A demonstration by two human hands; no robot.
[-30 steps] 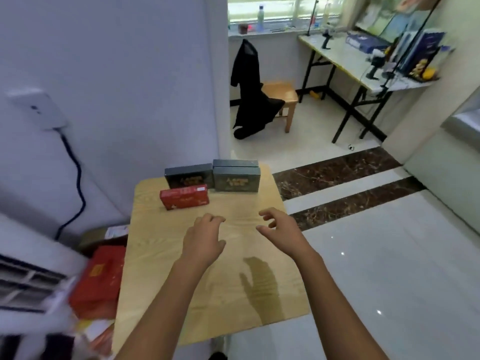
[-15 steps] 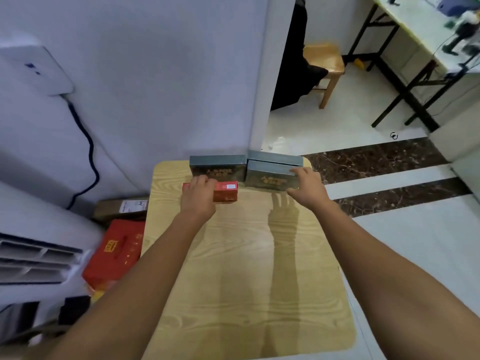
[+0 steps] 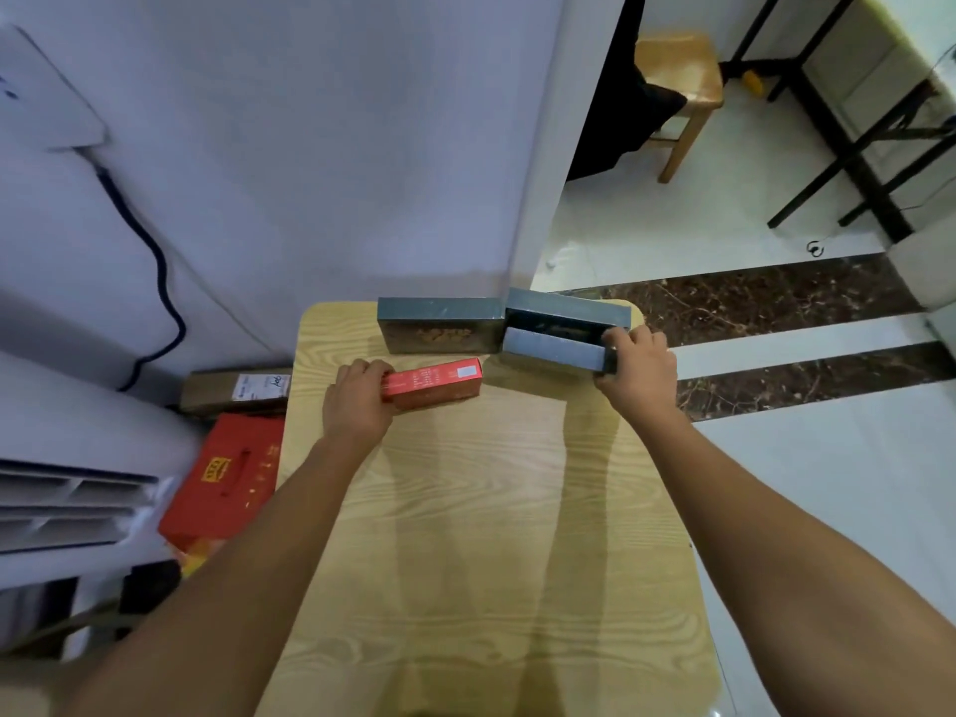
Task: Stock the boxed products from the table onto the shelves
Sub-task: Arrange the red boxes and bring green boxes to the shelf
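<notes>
On the far end of the wooden table, my left hand grips the left end of a red box, which is tipped up slightly. My right hand holds the right end of a grey box, pulled forward from another grey box behind it. A third dark grey box with gold print stands upright at the table's back edge, untouched. No shelves are in view.
A white wall rises right behind the table. On the floor to the left lie a red gift box, a brown carton and a white appliance. A wooden stool and a black-legged table stand beyond on the right.
Both hands reached forward from mid-table to the far boxes. My left hand closed on the red box and my right hand closed on the front grey box and drew it forward.
</notes>
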